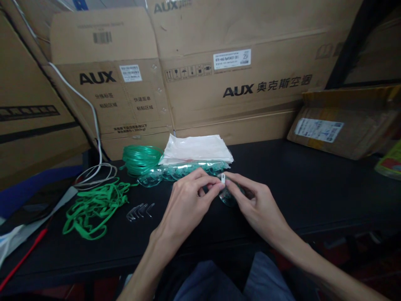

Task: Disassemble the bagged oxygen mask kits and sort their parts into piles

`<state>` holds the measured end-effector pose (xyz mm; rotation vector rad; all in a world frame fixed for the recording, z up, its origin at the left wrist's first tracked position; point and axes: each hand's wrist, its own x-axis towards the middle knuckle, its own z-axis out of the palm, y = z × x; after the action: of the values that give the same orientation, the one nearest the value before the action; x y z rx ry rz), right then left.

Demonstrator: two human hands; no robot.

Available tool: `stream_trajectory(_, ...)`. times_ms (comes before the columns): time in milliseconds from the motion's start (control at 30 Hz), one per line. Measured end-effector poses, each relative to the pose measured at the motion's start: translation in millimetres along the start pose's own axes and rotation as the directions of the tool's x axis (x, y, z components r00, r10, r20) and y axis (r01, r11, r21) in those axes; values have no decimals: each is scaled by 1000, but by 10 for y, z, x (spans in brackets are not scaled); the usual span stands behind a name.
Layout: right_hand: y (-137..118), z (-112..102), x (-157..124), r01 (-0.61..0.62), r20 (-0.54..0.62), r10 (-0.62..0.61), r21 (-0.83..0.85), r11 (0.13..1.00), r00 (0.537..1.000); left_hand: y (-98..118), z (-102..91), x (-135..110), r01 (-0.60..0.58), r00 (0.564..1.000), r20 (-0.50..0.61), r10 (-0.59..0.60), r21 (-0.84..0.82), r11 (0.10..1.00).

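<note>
My left hand (188, 196) and my right hand (253, 200) meet over the middle of a black table (313, 184). Between their pinched fingertips sits a small white piece (223, 178). My right hand also cups a clear greenish plastic mask-like part (228, 200) under its fingers. Just behind my hands lies a row of several similar clear green parts (175, 172), and on top of them rests a stack of clear plastic bags (196, 149). Both hands have their fingers closed in a pinch.
A coil of green tubing (140, 159) and a heap of green elastic straps (94, 207) lie to the left, with several small bent metal strips (140, 210) beside them. A white cable (94, 125) hangs at left. Cardboard boxes (219, 71) wall the back.
</note>
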<state>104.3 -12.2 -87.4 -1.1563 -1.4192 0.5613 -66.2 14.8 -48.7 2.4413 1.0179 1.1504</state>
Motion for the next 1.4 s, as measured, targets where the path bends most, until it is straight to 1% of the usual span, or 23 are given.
stream_trajectory(167,-12,6,20,-1,56,-1,23,1000,998,-30,-37,22,4,997,81,-3,-7,1000)
stream_trajectory(367,-56,8,45,-16,141,1,110,994,990,-58,-85,22,-3,996,85,3,-9,1000)
stream_trajectory(533,-43,7,43,-4,116,-6,88,996,993,-63,-85,16,25,995,93,-24,-9,1000)
stream_trajectory(700,-5,0,38,-17,55,14,59,998,998,-40,-33,8,46,997,61,-46,4,999)
stream_trajectory(867,7,-18,26,6,20,-7,35,999,1000,-9,-10,3,41,998,36,-42,15,999)
stream_trajectory(1033,16,-27,30,31,35,-32,13,999,999,4,-21,5,27,997,69,-27,13,1000)
stream_trajectory(1267,-23,-16,53,-36,88,32,43,998,996,-40,-28,14,47,990,132,-48,11,999)
stream_trajectory(1333,-45,-9,60,-29,123,23,55,998,992,-62,-47,10,58,992,109,-59,11,998)
stream_trajectory(1400,-59,-1,61,-12,147,1,74,997,989,-79,-77,6,37,997,73,-37,7,999)
